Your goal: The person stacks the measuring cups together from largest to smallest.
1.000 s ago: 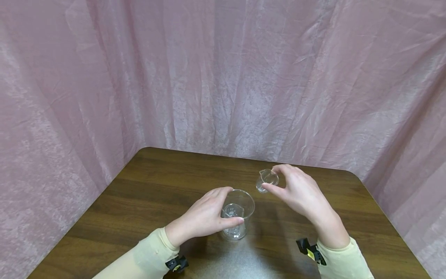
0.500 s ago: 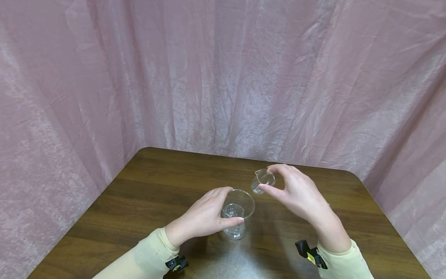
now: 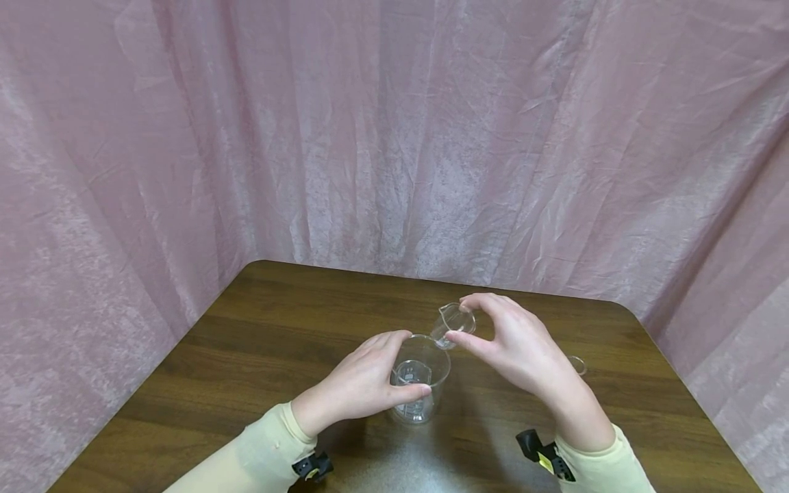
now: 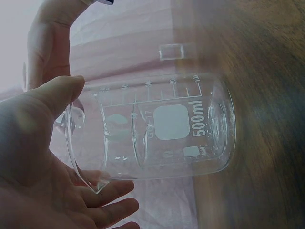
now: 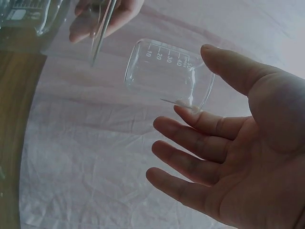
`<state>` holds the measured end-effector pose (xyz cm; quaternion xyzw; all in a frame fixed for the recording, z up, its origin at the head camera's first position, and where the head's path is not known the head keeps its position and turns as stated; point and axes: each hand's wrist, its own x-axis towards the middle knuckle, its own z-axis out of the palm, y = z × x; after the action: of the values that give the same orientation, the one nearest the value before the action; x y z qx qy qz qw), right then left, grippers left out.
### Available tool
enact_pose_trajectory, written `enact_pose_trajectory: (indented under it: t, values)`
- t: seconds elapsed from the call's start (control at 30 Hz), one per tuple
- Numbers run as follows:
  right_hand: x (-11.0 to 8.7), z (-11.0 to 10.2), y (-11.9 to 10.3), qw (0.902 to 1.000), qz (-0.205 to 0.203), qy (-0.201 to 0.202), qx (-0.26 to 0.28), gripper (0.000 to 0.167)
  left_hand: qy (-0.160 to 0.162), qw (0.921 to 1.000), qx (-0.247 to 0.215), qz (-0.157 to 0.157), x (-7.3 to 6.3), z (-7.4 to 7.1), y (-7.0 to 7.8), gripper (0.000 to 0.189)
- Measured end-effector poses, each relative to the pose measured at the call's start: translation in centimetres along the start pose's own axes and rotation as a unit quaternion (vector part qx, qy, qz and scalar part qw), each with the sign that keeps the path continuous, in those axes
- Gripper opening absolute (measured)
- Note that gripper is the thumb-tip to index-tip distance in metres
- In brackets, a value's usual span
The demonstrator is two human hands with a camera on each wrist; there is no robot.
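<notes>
A large clear glass beaker (image 3: 436, 396), marked 500ml in the left wrist view, stands upright on the table. My left hand (image 3: 360, 380) holds it near the rim, thumb on the near side and fingers on the far side. Inside it sits a smaller glass beaker (image 3: 411, 374). My right hand (image 3: 524, 346) pinches a small beaker (image 5: 159, 71) by its rim between thumb and index finger, the other fingers extended. This small beaker, with a scale up to 50, is raised off the table beside the large beaker's far right rim. Whether the two touch is unclear.
Beyond my right wrist a small glass rim (image 3: 577, 365) shows on the wooden table (image 3: 296, 308), partly hidden by the arm. A small glass piece (image 4: 171, 51) stands behind the large beaker in the left wrist view. Pink curtains (image 3: 394, 137) hang around the table.
My right hand has moved left with the small beaker, from right of the large beaker to its rim. The glass rim behind my right wrist has come into view. My left hand stays put.
</notes>
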<state>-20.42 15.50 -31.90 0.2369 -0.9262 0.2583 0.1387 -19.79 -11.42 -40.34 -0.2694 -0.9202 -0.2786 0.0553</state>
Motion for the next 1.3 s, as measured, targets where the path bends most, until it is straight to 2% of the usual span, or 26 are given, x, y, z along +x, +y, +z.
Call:
enact_pose_trajectory:
  t: [0.27,0.53,0.87,1.3]
  values:
    - [0.1,0.5,-0.6,0.9999,-0.006,-0.008,0.012,0.051,0.001,1.0,-0.001,0.001,0.0,0.0,0.0,0.089]
    - [-0.1,0.8,-0.9,0.9995,-0.018,-0.005,0.025,0.046,-0.005,1.0,0.001,-0.004,-0.1,-0.1,0.2,0.089]
    - [0.1,1.5,-1.1,0.9994,-0.026,-0.01,0.023,0.046,-0.003,1.0,-0.003,-0.007,-0.1,-0.1,0.2,0.089]
    - [0.2,2.7,-1.4,0.999,-0.039,-0.02,0.007,0.045,0.004,0.9999,-0.009,0.008,-0.1,-0.2,0.2,0.084]
